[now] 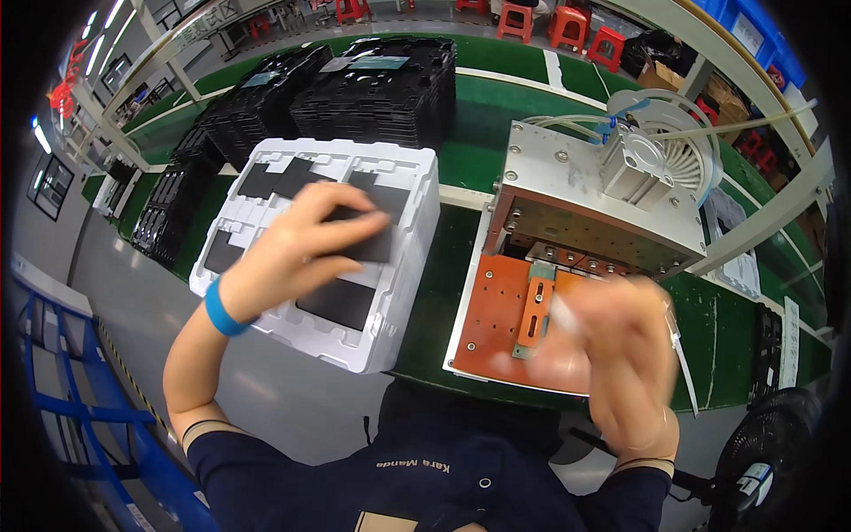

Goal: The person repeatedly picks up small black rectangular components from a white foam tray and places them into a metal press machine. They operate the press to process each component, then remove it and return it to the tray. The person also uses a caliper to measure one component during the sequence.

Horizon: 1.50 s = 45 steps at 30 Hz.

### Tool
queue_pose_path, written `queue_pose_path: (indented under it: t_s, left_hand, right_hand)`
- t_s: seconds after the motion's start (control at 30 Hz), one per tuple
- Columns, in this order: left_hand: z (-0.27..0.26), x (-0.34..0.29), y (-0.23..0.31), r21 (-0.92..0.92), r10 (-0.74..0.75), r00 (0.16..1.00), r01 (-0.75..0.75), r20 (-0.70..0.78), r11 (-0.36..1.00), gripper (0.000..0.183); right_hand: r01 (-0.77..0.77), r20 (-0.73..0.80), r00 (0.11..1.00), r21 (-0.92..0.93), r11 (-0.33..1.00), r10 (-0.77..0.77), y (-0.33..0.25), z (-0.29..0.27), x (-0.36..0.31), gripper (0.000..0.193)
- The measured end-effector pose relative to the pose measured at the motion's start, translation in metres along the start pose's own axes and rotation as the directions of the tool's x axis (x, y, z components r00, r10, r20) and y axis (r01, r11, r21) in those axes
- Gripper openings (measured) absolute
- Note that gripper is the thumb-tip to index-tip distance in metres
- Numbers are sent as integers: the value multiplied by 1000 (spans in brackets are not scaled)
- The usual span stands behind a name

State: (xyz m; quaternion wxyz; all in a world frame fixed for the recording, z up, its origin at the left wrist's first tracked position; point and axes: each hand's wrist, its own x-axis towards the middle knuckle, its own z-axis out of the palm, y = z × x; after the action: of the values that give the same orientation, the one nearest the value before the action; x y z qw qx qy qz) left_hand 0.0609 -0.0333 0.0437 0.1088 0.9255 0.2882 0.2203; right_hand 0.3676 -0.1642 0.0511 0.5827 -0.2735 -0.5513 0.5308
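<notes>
My left hand (297,248), with a blue band at the wrist, hovers over the white moulded tray (417,168). Its thumb and forefinger stand apart, and nothing is visibly gripped between them. Just beyond the fingertips is a flat black piece (377,244), partly covered by the hand; whether they touch it I cannot tell. Smeared by motion, my right hand (625,341) is above the orange base plate (483,306) of a metal press (567,164). Something pale shows near its fingers, too blurred to name. Beside that hand, an orange slotted block (533,312) is mounted on the plate.
Stacks of black trays (381,97) stand behind the white tray on the green bench (496,89). A pneumatic cylinder (636,164) with hoses tops the press. At lower right is a black fan (767,452); a blue rack (71,390) stands at left.
</notes>
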Motion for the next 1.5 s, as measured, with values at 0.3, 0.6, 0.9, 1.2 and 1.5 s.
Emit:
queue_pose_path:
  t_s: [0.3, 0.6, 0.9, 1.2, 1.5]
  left_hand:
    - [47, 33, 57, 167, 433, 901, -426, -2, 889, 49]
    - [-31, -26, -131, 202, -356, 932, 337, 65, 919, 66]
    - [-11, -35, -99, 159, -540, 842, 533, -3, 831, 50]
    - [-2, -11, 10, 620, -305, 952, 240, -2, 747, 55]
    - [105, 64, 86, -38, 456, 764, -496, 456, 868, 75]
  right_hand:
    - [-483, -5, 876, -19, 875, 483, 78, -23, 24, 38]
    - [-538, -334, 814, -128, 833, 474, 33, -100, -44, 44]
    - [-579, -415, 814, -525, 623, 406, 27, -119, -52, 35]
    - [50, 37, 997, -976, 211, -67, 60, -106, -26, 18]
    - [170, 166, 985, -983, 71, -55, 73, -90, -21, 33]
